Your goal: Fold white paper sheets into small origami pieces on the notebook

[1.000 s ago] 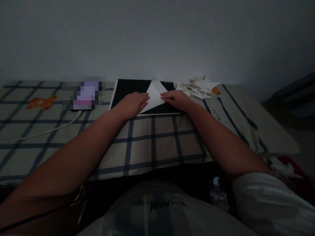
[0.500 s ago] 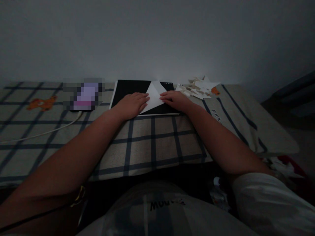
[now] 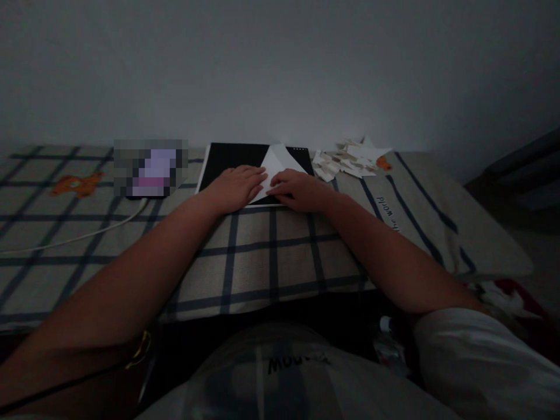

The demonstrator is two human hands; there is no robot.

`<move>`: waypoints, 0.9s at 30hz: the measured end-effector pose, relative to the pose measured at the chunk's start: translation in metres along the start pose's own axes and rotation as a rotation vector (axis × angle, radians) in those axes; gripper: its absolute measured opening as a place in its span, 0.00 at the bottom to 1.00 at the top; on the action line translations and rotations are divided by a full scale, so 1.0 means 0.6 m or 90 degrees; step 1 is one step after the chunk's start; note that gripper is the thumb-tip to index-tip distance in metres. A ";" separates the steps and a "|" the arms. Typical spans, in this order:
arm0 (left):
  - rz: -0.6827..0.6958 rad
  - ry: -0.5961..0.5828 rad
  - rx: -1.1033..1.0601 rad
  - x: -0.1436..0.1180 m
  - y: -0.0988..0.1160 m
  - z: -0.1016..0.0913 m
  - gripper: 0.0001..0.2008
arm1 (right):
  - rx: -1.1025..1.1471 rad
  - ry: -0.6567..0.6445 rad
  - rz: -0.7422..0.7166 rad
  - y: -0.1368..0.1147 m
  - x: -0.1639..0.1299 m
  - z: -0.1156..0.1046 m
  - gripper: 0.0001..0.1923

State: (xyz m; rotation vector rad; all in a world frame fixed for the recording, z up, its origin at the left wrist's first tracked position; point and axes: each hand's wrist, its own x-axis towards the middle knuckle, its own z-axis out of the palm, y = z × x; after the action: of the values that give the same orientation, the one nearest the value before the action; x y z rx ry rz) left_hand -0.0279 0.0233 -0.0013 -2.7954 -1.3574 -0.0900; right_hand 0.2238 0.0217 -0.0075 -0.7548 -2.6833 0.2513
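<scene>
Dim light falls on a checked blanket (image 3: 271,256) by a plain grey wall (image 3: 280,64). On it lies a black pad (image 3: 231,156) with a white folded paper (image 3: 276,166) shaped like a triangle. Left hand (image 3: 238,186) and right hand (image 3: 297,191) press flat on the paper, close together. Paper scraps (image 3: 350,160) sit nearby. A blurred patch (image 3: 151,169) hides something.

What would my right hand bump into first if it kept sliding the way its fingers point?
Probably your left hand. The right hand lies on the white paper with fingertips aimed left, almost meeting the left fingertips.
</scene>
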 end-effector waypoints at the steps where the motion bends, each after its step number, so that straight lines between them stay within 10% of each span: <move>1: 0.001 0.002 0.002 0.000 0.001 0.000 0.28 | 0.001 0.004 0.005 0.005 -0.001 0.000 0.18; 27: 0.024 0.010 0.057 0.040 -0.012 -0.022 0.26 | 0.024 0.062 0.114 0.078 0.004 0.011 0.12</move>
State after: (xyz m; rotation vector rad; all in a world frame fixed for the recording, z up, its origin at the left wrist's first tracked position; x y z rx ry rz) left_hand -0.0191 0.0459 0.0133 -2.7395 -1.2719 -0.0501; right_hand 0.2416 0.0620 -0.0250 -0.9718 -2.5156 0.3012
